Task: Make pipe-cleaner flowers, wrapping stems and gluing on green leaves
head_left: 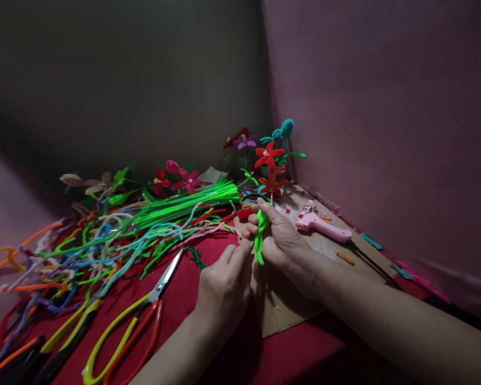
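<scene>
In my right hand (284, 235) is a bright green fuzzy piece (260, 235), pinched between thumb and fingers, its narrow ends hanging down over the palm. My left hand (226, 280) is closed just left of it, its fingertips near my right fingers; whatever it grips is too small or hidden to make out. Both hands are above the near part of a brown cardboard sheet (282, 307). Beyond my right hand stands an orange fuzzy flower (272, 184).
Scissors (158, 291) lie left of my left hand, beside yellow-and-black handled pliers (72, 329). A green stem bundle (188, 203) and many loose coloured stems spread left. A pink glue gun (324, 227) with a black cord rests right. Fuzzy flowers (268, 154) stand behind.
</scene>
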Demonstrator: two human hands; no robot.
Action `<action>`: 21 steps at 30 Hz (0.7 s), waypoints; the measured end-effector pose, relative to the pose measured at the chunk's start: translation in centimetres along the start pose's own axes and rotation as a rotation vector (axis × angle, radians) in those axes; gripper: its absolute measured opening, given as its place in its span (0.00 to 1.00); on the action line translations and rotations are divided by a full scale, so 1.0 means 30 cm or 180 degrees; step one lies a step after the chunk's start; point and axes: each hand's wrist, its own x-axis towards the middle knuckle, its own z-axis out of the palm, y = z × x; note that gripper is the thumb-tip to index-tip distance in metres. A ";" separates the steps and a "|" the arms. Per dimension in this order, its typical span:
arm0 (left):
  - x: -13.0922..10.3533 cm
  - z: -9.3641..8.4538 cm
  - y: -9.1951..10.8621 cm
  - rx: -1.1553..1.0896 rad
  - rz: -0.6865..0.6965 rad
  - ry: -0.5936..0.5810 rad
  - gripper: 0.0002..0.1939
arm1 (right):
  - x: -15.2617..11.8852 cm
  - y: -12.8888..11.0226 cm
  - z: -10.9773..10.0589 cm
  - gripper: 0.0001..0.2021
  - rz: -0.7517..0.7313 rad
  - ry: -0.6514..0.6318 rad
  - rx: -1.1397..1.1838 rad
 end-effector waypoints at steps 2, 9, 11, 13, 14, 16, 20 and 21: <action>0.003 0.000 0.006 -0.0335 -0.0211 -0.0062 0.11 | -0.005 -0.005 0.007 0.15 0.0047 -0.0029 0.0100; 0.048 -0.026 0.042 -0.2349 -0.2159 -0.0929 0.14 | -0.021 -0.004 0.018 0.19 -0.0050 0.0015 -0.0008; 0.061 -0.023 0.045 -0.2670 -0.2419 -0.0923 0.15 | -0.023 0.005 0.019 0.19 -0.0087 0.0037 -0.0073; 0.065 -0.011 0.041 -0.2428 -0.2317 -0.0735 0.13 | -0.024 0.016 0.023 0.19 -0.0161 0.0101 -0.0116; 0.065 -0.005 0.037 -0.2172 -0.2203 -0.0630 0.11 | -0.025 0.021 0.025 0.19 -0.0213 0.0126 -0.0139; 0.062 0.005 0.028 -0.1739 -0.1971 -0.0478 0.07 | -0.028 0.028 0.030 0.20 -0.0341 0.0147 -0.0165; 0.068 -0.002 0.014 -0.1819 -0.1988 -0.0399 0.06 | -0.038 0.024 0.035 0.17 -0.0288 0.0058 -0.0215; 0.073 -0.010 0.012 -0.2019 -0.2137 -0.0438 0.07 | -0.040 0.019 0.035 0.15 -0.0191 -0.0012 -0.0224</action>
